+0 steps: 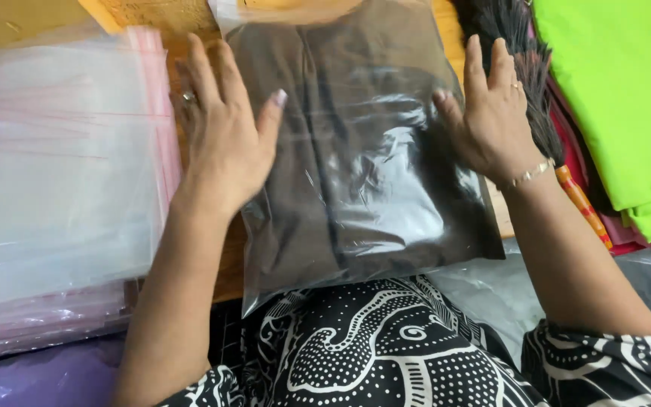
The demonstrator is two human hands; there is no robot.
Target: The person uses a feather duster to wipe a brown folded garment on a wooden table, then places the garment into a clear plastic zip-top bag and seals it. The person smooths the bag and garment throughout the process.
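A clear plastic bag point(363, 151) holding a folded dark brown garment lies on a wooden table point(137, 15) in front of me. My left hand point(224, 128) lies flat, fingers spread, on the bag's left edge; there is a ring on one finger. My right hand point(491, 113) presses flat on the bag's right edge and wears a ring and a thin bracelet. Neither hand grips anything.
A stack of empty clear zip bags point(54, 173) with pink strips lies at the left. A dark broom point(525, 68) with an orange handle lies to the right. Folded lime green cloth point(627, 98) sits on pink cloth at far right. A purple bag point(39, 377) lies bottom left.
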